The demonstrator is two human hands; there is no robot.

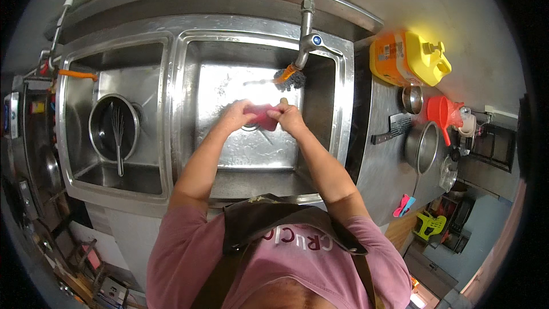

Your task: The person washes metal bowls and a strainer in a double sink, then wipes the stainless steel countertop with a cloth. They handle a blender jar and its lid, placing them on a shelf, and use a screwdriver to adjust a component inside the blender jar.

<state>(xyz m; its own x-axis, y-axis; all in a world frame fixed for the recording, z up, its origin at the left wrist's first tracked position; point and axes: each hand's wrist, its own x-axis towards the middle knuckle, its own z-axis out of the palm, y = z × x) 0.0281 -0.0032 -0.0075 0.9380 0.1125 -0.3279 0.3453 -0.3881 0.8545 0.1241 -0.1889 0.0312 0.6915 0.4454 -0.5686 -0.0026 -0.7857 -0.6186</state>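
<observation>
Over the right basin of a double stainless steel sink (176, 94), my left hand (236, 116) and my right hand (291, 116) grip a thin red item (262, 115), perhaps a cloth or sponge, between them. A small yellowish bit shows at my right fingertips. Above them is a faucet (305, 51) with an orange end piece; a thin stream seems to leave it. A dark scrubber (291, 80) lies behind that outlet. In the left basin, a metal whisk (117, 124) rests in a round metal pot (92, 131).
On the steel counter (379, 167) at right are a yellow jug (411, 58), a small metal bowl (412, 99), a cleaver (396, 128), a large metal pot (422, 148), a red plastic funnel or scoop (438, 109) and a pink and blue item (404, 206). A second orange-tipped spout (77, 74) reaches over the left basin.
</observation>
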